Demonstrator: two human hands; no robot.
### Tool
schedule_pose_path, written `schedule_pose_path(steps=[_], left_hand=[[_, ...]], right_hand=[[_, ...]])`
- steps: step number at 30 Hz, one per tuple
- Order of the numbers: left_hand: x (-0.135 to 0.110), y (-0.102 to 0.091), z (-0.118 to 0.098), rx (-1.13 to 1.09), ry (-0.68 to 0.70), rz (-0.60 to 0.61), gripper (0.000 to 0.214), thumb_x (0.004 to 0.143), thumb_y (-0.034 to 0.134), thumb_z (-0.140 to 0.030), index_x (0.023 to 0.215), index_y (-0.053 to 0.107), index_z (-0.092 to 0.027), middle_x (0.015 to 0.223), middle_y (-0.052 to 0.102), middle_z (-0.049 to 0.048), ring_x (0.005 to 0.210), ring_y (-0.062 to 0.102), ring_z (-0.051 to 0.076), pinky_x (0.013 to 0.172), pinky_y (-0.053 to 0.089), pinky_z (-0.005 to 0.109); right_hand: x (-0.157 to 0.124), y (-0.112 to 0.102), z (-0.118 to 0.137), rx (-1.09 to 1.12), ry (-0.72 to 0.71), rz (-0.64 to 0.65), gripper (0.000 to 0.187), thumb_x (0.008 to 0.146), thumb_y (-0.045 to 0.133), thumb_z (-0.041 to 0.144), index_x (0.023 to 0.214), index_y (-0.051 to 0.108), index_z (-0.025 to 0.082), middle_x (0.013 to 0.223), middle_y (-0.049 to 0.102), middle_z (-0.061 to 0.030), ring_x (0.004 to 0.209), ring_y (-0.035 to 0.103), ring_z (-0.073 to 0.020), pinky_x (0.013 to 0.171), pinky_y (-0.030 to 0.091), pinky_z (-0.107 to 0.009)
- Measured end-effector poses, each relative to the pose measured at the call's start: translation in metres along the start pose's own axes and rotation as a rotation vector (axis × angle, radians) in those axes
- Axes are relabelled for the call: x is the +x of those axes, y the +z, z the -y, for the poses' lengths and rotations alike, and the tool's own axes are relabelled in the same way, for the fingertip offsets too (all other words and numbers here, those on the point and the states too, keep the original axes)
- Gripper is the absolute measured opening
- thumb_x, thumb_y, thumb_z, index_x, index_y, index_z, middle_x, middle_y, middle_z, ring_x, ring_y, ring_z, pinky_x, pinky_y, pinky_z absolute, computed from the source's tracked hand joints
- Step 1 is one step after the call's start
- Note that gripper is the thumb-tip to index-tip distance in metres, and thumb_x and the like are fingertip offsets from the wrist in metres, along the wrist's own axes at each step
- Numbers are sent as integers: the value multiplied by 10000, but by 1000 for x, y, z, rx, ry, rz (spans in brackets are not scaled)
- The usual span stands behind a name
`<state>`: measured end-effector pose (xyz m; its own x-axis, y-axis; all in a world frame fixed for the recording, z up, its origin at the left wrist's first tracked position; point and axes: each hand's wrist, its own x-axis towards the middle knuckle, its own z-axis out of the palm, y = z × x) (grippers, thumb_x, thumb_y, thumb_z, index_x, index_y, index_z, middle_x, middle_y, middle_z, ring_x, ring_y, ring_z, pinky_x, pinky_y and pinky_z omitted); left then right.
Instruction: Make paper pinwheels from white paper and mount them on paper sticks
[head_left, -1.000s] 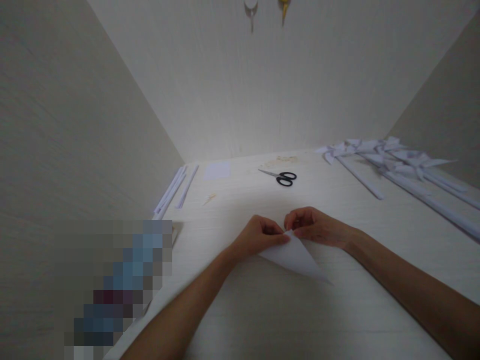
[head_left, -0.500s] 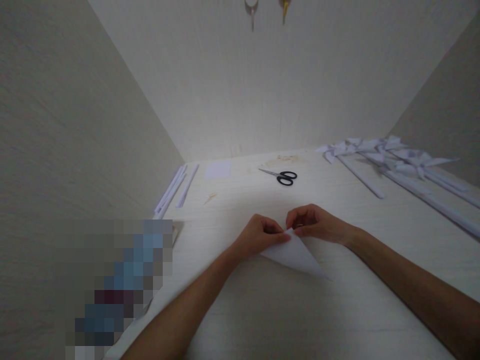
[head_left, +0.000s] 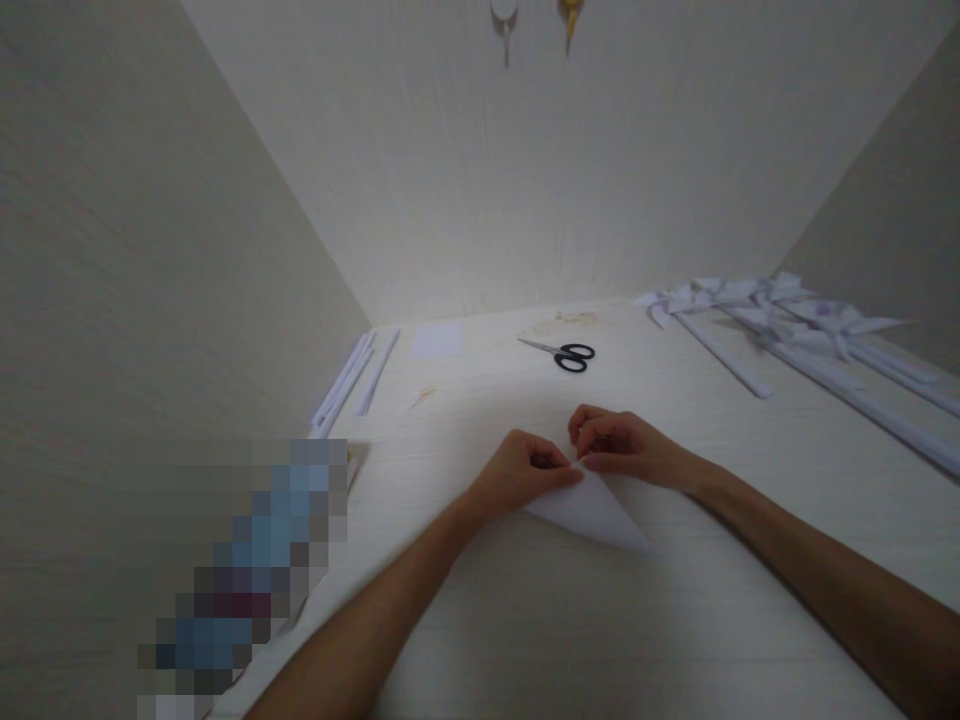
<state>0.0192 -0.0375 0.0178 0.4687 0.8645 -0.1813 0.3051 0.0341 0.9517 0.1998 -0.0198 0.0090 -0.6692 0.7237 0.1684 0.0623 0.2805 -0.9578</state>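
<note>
A white sheet of paper (head_left: 592, 515), folded into a triangle, is held just over the table. My left hand (head_left: 525, 472) is closed, its thumb and fingers pinching the paper near the top corner. Right beside it, my right hand (head_left: 626, 447) pinches the same corner between thumb and forefinger, its other fingers curled. The fingertips of both hands nearly meet there and hide the corner itself. Beyond the hands lie scissors (head_left: 571, 357) with black handles, blades pointing left.
Paper pinwheel shapes on long white paper sticks (head_left: 832, 325) lie at the right. On the left are several rolled paper sticks (head_left: 345, 380), a square paper sheet (head_left: 437, 341) and a few toothpicks (head_left: 422, 397). More thin sticks (head_left: 576, 318) lie behind the scissors. Walls enclose the table.
My right hand's fingers have lifted and shifted slightly at the paper's corner. The paper's lower right tip has moved a little left. My left hand keeps its pinch.
</note>
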Motion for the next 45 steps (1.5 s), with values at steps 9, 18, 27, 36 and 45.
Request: schedule_pose_path(steps=[9,18,27,36,45], left_hand=[[-1,1,-3,24,-17,-7,227,607,609,-316,555,593,-95,492,499,-22,447,387,45,396,252,170],[1,-1,2,159,89,-86,225,699,527,-306,692,625,-104,601,590,11,517,495,84,466,370,191],[-16,13,-7,683,496,-253,210,801,369,-184,893,556,-168,872,626,47,826,560,134,779,431,288],[-15,13,-7,858,451,-72,194,812,274,-158,880,456,-147,796,581,57,763,530,153,737,419,295],[-15,11,-7,871,500,-9,302,776,288,-105,1040,430,-143,867,595,55,837,519,154,788,400,295]], right_hand=[[-1,3,1,-148,-29,-40,169,753,527,264,625,521,154,820,427,-16,615,406,-79,524,325,-229],[2,4,1,-433,-62,-102,175,777,454,216,609,463,166,788,448,-30,641,432,-110,548,359,-242],[2,11,1,-724,-44,-133,171,757,360,61,684,478,161,819,455,-50,695,478,-126,640,405,-264],[3,15,9,-904,-22,-79,187,749,358,45,677,491,156,848,468,-60,658,468,-113,633,398,-261],[2,3,-12,-992,191,-347,122,680,566,302,759,534,215,988,478,-69,888,445,-237,678,374,-386]])
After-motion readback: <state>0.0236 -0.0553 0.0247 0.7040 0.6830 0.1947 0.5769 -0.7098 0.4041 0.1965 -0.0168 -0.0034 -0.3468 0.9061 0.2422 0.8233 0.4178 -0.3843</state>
